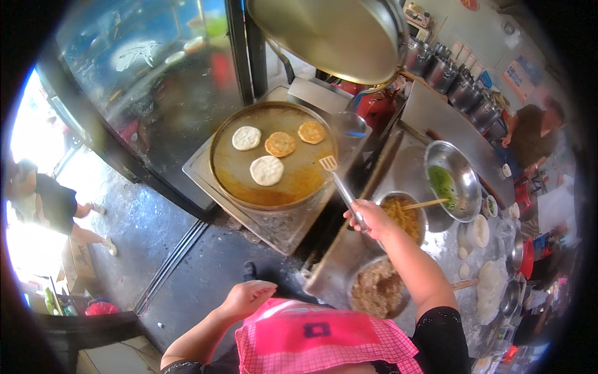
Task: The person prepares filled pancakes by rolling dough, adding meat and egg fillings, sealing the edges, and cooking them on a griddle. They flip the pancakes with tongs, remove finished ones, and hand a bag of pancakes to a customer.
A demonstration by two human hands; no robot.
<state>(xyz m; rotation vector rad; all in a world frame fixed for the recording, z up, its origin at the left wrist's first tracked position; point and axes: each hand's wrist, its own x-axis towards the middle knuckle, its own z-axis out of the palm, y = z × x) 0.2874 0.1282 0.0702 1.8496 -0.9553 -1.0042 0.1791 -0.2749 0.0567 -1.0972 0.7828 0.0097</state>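
Note:
My right hand (371,219) grips the metal handle of a slotted spatula (329,163), its head at the right rim of a round flat griddle (299,187). On the griddle lie two pale flatbreads, one (246,138) at the upper left and one (266,170) lower down. Two browned flatbreads, one (280,144) near the middle and one (312,133) towards the upper right, lie there too. My left hand (250,299) hangs before the pink apron (322,332), fingers curled. Whether anything is inside it is hidden.
A raised round lid (327,37) hangs behind the griddle. On the right counter stand bowls of yellowish shreds (404,219) with chopsticks, minced filling (378,287) and chopped greens (441,184). Dough (490,292) lies farther right. People stand at both sides, one (535,131) beyond the counter.

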